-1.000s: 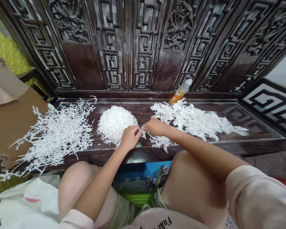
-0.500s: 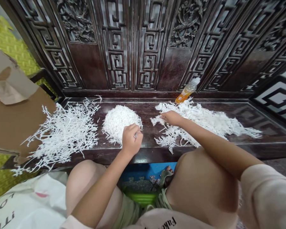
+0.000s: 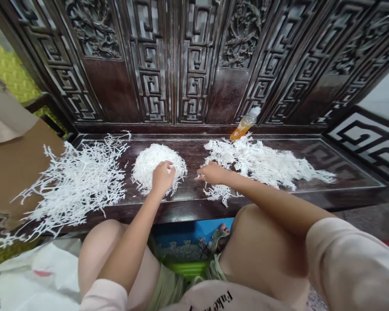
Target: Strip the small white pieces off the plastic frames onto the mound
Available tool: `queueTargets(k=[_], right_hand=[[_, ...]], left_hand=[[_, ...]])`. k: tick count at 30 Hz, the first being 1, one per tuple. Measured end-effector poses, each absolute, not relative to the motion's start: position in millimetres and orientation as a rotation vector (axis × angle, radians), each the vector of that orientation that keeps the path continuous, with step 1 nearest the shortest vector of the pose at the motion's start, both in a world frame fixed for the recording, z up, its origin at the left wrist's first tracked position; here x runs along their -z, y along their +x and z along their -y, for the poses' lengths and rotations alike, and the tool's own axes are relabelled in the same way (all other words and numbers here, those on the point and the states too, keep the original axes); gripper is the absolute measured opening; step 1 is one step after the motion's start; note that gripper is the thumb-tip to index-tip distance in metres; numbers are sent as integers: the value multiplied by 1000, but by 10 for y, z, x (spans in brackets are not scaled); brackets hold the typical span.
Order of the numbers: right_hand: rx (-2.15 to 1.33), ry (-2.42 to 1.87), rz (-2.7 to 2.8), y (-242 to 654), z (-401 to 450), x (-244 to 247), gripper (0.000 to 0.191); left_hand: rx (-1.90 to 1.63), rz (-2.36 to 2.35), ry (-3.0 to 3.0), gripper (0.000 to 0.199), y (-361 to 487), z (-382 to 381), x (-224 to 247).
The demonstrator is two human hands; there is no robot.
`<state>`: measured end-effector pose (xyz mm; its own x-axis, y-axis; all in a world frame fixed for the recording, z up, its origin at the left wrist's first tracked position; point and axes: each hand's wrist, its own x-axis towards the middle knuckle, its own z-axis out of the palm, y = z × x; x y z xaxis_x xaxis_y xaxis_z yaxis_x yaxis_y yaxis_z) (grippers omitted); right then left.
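Note:
Three heaps of white pieces lie on the dark wooden bench. My left hand [image 3: 164, 176] is over the round middle pile of small thin white pieces [image 3: 145, 166], its fingers curled together; whatever they hold is hidden. At the near left edge of the right-hand heap of tangled white clusters [image 3: 266, 162], my right hand [image 3: 213, 172] pinches a small white branched piece that shows just past its fingertips. A loose white cluster [image 3: 221, 192] lies below that hand, towards the bench's front edge.
A heap of bare white branching strips [image 3: 81, 181] spreads over the left end and hangs past the edge. Behind the right heap, a bottle of orange drink [image 3: 244, 124] leans near the carved backrest [image 3: 230, 93]. Cardboard [image 3: 26, 168] and a white bag [image 3: 42, 274] are at left.
My left hand has moved away from me, from the near right edge onto the middle pile. My right hand has drawn closer with a white piece. The view has shifted slightly right.

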<state>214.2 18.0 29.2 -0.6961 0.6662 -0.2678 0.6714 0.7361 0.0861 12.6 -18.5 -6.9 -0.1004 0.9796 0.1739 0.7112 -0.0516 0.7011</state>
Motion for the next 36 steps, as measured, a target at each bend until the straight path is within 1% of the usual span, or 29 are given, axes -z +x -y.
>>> queueTargets(k=[2, 4, 13, 17, 22, 27, 30, 33, 36], right_hand=[[20, 989, -2712, 2074, -113, -341, 22], [6, 956, -2724, 2022, -58, -375, 19], [53, 1014, -2768, 1978, -22, -410, 18], [174, 976, -2820, 1993, -35, -443, 23], [320, 953, -2856, 1986, -52, -457, 27], [333, 981, -2826, 1986, -102, -436, 30], [331, 996, -2807, 2000, -122, -439, 32], [284, 983, -2788, 1997, -108, -464, 31], [133, 1007, -2765, 1950, -65, -497, 31]], left_hand=[[-899, -1556, 1884, 23, 296, 288, 58], [-870, -1389, 1899, 22, 436, 375, 64], [-963, -1337, 1674, 14, 564, 458, 163], [-999, -1332, 1558, 9, 567, 418, 206], [-1143, -1448, 1436, 12, 556, 382, 217], [-1056, -1221, 1189, 20, 557, 387, 182], [-1070, -1162, 1054, 24, 562, 398, 169], [-1146, -1170, 995, 25, 584, 409, 167], [-1219, -1219, 992, 27, 630, 421, 167]])
